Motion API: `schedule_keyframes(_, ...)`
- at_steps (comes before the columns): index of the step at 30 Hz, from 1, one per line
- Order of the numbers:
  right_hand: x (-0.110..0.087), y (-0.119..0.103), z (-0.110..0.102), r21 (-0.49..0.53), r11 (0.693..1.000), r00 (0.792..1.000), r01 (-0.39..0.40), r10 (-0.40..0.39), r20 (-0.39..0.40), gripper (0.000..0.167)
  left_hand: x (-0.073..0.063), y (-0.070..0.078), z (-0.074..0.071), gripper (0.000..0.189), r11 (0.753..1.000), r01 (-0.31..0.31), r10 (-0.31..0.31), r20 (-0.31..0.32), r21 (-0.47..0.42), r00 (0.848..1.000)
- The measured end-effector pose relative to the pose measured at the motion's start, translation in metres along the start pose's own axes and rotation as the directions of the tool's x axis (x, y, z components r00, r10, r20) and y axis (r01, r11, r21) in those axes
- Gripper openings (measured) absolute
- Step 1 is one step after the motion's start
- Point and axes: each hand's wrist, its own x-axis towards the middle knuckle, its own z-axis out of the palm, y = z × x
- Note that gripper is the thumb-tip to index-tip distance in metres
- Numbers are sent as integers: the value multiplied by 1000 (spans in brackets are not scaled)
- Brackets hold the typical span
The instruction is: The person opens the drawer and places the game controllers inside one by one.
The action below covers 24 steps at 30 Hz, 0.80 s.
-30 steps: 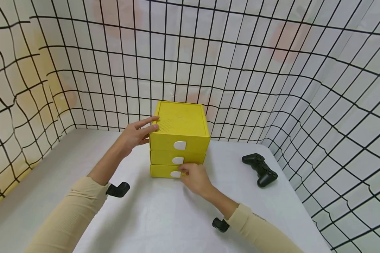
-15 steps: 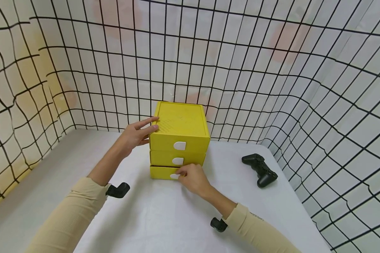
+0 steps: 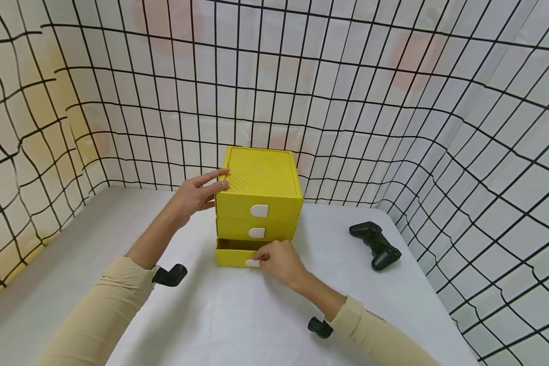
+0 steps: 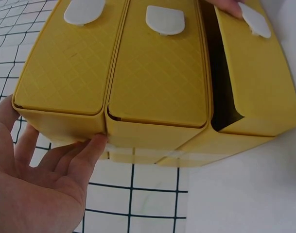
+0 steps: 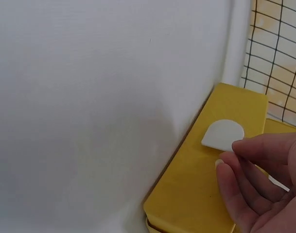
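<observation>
A yellow three-drawer box (image 3: 264,170) stands on the white table, each drawer front carrying a white tab handle. Its bottom drawer (image 3: 230,258) is partly pulled out, with a dark gap showing behind the front in the left wrist view. My right hand (image 3: 282,263) pinches that drawer's handle (image 5: 224,134) between thumb and fingers. At the upper left edge of the box, my left hand (image 3: 192,198) rests with extended fingers on the top and side. The middle drawer (image 4: 157,73) and top drawer (image 4: 67,63) are closed. What the bottom drawer holds is hidden.
A black game controller (image 3: 376,245) lies on the table (image 3: 210,325) to the right of the box. Black wire mesh (image 3: 265,96) over pale walls encloses the back and both sides.
The bottom drawer has slid out toward me, opening a gap above its front. My right hand has moved slightly nearer with its handle. My left hand has stayed on the box.
</observation>
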Motion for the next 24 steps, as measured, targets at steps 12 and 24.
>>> schedule_keyframes(12, -13, -8, -2, -56, 998, 998, 37, -34, 44, 12, 0, -1, 0, 58, 1000, -6, 6, 1, 18, 1000)
schedule_keyframes(24, -22, -14, -6, -49, 999, 995, 5, 0, 100, 12, 0, 0, 0, 60, 1000, -2, 2, -4, 20, 1000)
